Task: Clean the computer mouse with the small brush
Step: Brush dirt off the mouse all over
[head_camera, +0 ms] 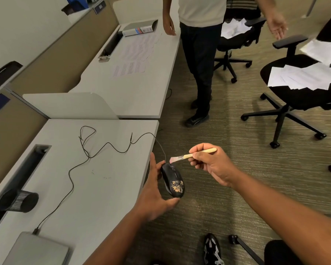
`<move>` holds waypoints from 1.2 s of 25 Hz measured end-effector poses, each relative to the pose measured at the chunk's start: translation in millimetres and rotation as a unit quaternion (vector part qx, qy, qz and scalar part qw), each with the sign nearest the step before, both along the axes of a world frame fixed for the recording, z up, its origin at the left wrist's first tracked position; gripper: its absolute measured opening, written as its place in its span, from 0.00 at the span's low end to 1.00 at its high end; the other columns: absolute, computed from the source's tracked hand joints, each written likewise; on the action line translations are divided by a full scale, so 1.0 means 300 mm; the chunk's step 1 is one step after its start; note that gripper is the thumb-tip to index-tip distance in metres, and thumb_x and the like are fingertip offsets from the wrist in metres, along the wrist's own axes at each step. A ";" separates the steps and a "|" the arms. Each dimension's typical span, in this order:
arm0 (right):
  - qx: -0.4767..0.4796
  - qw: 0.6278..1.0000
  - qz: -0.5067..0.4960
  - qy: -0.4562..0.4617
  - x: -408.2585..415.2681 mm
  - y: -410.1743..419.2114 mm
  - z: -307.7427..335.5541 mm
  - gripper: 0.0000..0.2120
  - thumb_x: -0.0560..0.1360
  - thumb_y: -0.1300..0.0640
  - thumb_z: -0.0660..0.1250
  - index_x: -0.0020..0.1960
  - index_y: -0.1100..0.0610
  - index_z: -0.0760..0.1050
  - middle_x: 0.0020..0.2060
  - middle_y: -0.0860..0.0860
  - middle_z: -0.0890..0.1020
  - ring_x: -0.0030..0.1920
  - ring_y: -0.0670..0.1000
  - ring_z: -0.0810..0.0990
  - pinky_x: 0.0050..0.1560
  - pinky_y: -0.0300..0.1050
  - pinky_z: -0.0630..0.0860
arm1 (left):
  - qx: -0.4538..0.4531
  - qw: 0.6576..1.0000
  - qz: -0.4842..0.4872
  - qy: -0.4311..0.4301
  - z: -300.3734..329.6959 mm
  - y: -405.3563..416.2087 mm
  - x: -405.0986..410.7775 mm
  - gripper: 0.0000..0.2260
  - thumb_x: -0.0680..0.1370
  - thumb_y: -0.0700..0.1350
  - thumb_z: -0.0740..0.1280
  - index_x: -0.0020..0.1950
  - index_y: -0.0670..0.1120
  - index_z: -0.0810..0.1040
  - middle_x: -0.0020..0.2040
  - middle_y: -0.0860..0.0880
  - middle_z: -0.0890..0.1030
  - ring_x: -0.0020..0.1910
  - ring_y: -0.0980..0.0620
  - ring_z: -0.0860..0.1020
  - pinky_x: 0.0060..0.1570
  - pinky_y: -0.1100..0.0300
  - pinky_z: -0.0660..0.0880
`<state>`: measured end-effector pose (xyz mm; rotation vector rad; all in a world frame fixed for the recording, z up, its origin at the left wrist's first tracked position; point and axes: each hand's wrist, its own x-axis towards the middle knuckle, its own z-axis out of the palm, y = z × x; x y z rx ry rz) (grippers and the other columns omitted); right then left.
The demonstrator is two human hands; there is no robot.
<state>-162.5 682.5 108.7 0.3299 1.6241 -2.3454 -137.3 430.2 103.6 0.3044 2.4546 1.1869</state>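
Head view gives me the left hand [154, 190] gripping a black computer mouse [172, 180] just past the edge of the white desk [103, 188], above the carpet, fingers curled along its far side and thumb under its near end. A tan patch of grime sits on the mouse's rear shell. My right hand [211, 163] pinches the wooden handle of the small brush [191, 155] between thumb and fingertips, bristles angled down at the mouse's front end, touching or just shy of it; I cannot tell which. The mouse cable [96, 152] trails back in loops across the desk to a grey laptop [36, 249]. Beyond, a standing person [199, 54] is beside two office chairs [287, 92] carrying loose papers.
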 end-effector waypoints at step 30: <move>-0.026 0.996 0.089 -0.016 0.074 0.032 0.001 0.08 0.79 0.71 0.65 0.51 0.62 0.79 0.43 0.63 0.86 0.39 0.53 0.83 0.37 0.41 0.77 | 0.026 0.998 0.044 0.038 0.009 -0.006 -0.010 0.69 0.65 0.50 0.87 0.78 0.73 0.30 0.78 0.63 0.67 0.77 0.62 0.69 0.77 0.60 0.64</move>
